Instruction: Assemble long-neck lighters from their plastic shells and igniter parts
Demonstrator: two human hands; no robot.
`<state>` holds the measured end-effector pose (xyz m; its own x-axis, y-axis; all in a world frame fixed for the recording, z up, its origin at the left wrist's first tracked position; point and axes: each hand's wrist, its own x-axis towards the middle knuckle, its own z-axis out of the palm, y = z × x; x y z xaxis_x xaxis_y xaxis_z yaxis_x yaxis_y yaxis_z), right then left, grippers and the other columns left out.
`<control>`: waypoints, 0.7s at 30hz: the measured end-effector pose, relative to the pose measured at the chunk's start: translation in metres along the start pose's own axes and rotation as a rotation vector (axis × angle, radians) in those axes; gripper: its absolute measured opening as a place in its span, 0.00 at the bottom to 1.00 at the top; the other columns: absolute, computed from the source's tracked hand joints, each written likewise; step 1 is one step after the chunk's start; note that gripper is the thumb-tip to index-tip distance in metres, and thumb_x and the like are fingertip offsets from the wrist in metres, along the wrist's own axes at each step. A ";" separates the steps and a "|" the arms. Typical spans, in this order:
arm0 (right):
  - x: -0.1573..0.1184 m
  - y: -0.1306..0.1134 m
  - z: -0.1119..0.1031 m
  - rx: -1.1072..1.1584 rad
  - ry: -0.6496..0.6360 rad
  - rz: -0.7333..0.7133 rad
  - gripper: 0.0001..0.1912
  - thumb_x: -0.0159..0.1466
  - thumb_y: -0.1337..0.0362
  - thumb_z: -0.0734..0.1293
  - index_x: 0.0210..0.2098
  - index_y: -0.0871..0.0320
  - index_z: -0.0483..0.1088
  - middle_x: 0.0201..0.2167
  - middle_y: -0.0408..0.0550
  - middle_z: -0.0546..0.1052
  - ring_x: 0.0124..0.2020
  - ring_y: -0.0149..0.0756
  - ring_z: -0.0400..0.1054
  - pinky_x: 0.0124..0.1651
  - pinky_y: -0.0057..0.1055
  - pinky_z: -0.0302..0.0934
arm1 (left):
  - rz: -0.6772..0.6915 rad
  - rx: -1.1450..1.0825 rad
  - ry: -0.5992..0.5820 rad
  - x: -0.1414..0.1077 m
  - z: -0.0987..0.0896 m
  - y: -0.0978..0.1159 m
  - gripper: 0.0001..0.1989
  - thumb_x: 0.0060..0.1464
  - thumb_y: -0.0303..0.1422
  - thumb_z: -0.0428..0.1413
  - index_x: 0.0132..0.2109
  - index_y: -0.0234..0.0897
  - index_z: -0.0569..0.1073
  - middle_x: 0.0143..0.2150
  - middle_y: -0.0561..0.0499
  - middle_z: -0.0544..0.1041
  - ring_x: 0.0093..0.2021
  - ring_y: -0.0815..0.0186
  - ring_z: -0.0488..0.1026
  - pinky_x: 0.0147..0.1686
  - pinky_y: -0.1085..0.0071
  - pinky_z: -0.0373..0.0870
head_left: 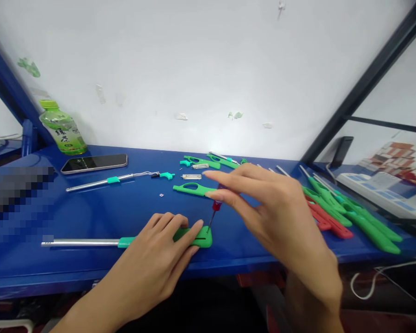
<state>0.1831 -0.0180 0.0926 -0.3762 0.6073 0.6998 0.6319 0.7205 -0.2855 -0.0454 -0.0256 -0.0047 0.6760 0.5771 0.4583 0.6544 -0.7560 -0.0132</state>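
A green lighter with a long metal tube (86,242) lies flat along the front of the blue table. My left hand (162,249) is closed over its green handle, with fingertips near the rounded end. Above that end, my right hand (263,194) grips a red screwdriver (216,206). The screwdriver is tilted, and its tip meets the handle near the corner. Just behind lies a green handle shell (194,189), partly covered by my right hand. Small metal parts (192,176) rest beyond it.
A metal tube with wires (113,180), a phone (95,163) and a green bottle (64,129) stand or lie at the back left. Green lighters (370,226) and red ones (329,219) are piled at the right. A white wall rises behind the table.
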 end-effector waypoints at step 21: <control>-0.008 -0.004 0.001 0.315 -0.210 -0.039 0.20 0.71 0.73 0.69 0.56 0.43 0.81 0.40 0.41 0.81 0.36 0.31 0.77 0.38 0.25 0.72 | -0.080 -0.042 -0.129 0.003 -0.010 0.008 0.20 0.75 0.34 0.47 0.68 0.37 0.68 0.54 0.39 0.74 0.52 0.48 0.72 0.51 0.44 0.74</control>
<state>0.1828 -0.0251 0.0877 -0.5476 0.6090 0.5738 0.3874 0.7924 -0.4712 -0.0417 -0.0331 0.0057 0.6623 0.6685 0.3384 0.6946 -0.7171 0.0573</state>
